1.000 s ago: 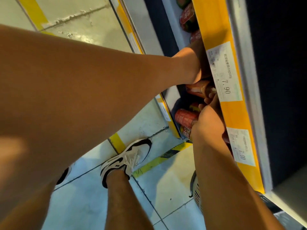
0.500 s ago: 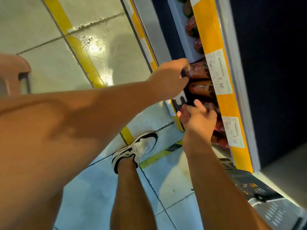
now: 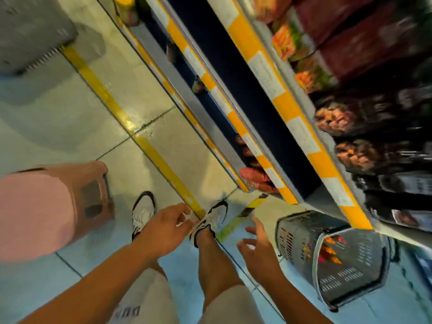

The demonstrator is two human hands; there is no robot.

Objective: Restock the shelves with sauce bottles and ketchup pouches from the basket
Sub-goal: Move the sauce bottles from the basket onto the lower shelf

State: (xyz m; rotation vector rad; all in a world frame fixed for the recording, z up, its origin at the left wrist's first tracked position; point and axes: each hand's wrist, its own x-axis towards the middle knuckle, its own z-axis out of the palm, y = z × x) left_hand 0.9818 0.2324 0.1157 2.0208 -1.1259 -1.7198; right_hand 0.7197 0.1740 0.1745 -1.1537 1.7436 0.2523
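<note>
A grey plastic basket [image 3: 332, 258] stands on the floor at lower right, with red and orange packets showing inside. Red sauce bottles [image 3: 253, 177] lie in a row on the low shelf behind a yellow price strip [image 3: 268, 164]. My left hand [image 3: 167, 226] hovers over my shoes with fingers loosely spread and holds nothing. My right hand [image 3: 257, 242] hangs just left of the basket, fingers spread, empty. Both hands are well away from the shelf.
A pink basket [image 3: 58, 206] sits on the floor at left and a grey one [image 3: 32, 36] at upper left. Upper shelves [image 3: 339, 94] at right carry blurred snack packs. A yellow floor line [image 3: 131, 127] runs along the shelf base.
Both hands have pulled back from the shelf bottles and now hang empty over the floor. The view has swung back and up, bringing the grey basket and upper shelves into sight.
</note>
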